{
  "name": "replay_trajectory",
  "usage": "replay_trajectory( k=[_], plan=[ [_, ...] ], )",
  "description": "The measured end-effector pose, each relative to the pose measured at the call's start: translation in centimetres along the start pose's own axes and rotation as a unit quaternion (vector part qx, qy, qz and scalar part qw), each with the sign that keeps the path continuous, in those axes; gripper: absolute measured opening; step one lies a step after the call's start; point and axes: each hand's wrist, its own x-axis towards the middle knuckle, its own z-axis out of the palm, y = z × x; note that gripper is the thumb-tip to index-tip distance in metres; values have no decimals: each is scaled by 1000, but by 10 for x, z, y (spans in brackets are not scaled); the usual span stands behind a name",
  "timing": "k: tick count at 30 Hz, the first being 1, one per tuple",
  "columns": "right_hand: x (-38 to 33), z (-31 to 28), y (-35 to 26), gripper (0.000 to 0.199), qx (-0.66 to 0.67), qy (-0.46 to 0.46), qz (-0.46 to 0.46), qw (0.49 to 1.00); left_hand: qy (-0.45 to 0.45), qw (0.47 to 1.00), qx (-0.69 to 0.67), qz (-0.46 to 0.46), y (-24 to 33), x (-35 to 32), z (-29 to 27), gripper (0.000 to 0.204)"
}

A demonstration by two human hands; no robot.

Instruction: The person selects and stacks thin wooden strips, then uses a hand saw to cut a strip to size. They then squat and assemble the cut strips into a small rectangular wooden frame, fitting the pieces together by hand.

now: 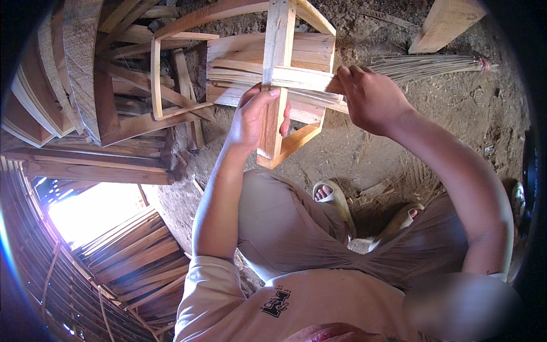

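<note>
A light wooden frame (277,43) stands in front of me, its narrow post running up and down between my hands. My left hand (250,119) is wrapped round the lower part of this post, with the thumb on its face and fingertips showing on the far side. Across the post lies a thin pale wooden slat (302,77). My right hand (373,100) pinches the slat's right end, fingers closed. Behind the frame, several more thin slats (239,67) lie on a row of wooden boards (245,44).
Curved wooden frames and planks (80,68) crowd the left side, above a thick beam (97,172). A tied bundle of thin sticks (433,66) lies on the dirt floor at right, below a wooden block (447,23). Stacked slats (137,251) lean near a bright opening.
</note>
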Motion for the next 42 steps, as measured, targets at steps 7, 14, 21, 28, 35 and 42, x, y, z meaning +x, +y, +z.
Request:
replay_trajectory(
  k=[7, 14, 21, 28, 35, 42],
  plan=[
    [-2, -1, -4, 35, -6, -36, 12, 999, -17, 999, -35, 7, -1, -1, -3, 29],
    [-2, 2, -4, 36, 6, -47, 7, 999, 8, 1000, 3, 4, -1, -2, 0, 31],
    [0, -2, -7, 37, -1, -74, 21, 997, 4, 1000, -1, -3, -2, -1, -2, 30],
    [1, -7, -9, 41, -31, -106, 37, 993, -11, 1000, -1, -9, 0, 0, -2, 33],
    [2, -10, -12, 34, -35, -136, 43, 989, 21, 998, -66, 12, 2, 5, 2, 38],
    [-1, -5, -12, 35, -36, -120, 36, 991, 12, 999, -39, 21, 7, 21, 2, 40]
  ],
)
